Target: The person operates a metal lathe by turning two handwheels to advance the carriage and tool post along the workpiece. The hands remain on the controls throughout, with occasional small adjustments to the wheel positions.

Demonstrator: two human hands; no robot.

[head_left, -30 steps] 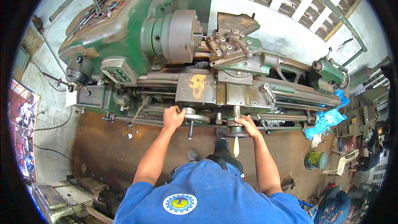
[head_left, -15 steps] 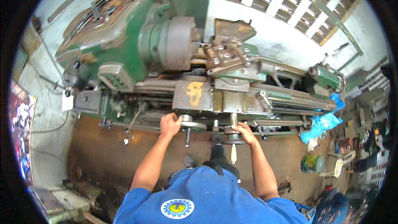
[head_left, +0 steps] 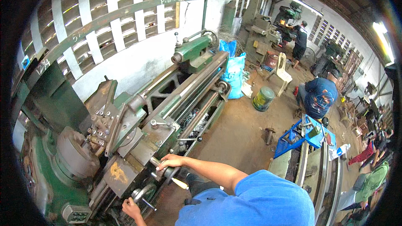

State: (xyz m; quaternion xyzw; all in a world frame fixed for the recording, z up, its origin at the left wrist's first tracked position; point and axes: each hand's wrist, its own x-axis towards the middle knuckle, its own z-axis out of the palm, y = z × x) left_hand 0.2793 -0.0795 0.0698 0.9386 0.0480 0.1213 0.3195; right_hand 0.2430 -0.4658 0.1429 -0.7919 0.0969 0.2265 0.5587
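The person is working the carriage controls of a metal lathe, with a hand set on each of two handwheels; the step in hand is probably positioning the carriage and cross slide. Taking the chuck (head_left: pixel 75 152) as landmark, the carriage handwheel (head_left: pixel 144 193) is sitting to its lower right, and the cross-slide handwheel (head_left: pixel 169 175) is standing farther right and a little higher. The left hand (head_left: pixel 132 208) is grasping the carriage handwheel at its rim, on the side nearer the chuck, with fingers bent; their far side is not showing. The right hand (head_left: pixel 171 162) is lying palm down, farther from the chuck, with its fingers curling over the cross-slide handwheel's hub and shaft; how tightly it is pressing, I cannot tell.

Any next adjustment is likely calling for small, steady turns, with attention on the gap between the chuck and the tool post (head_left: pixel 101 127) just right of it.

The cross-slide handwheel's axis is running across the lathe bed, and its pale handle (head_left: pixel 180 183) is pointing away from the chuck, toward the person's body. The carriage handwheel's dark crank handle (head_left: pixel 149 204) is pointing out the same way. The bed's long axis is running from the chuck toward the tailstock (head_left: pixel 192 52), well apart at upper right.
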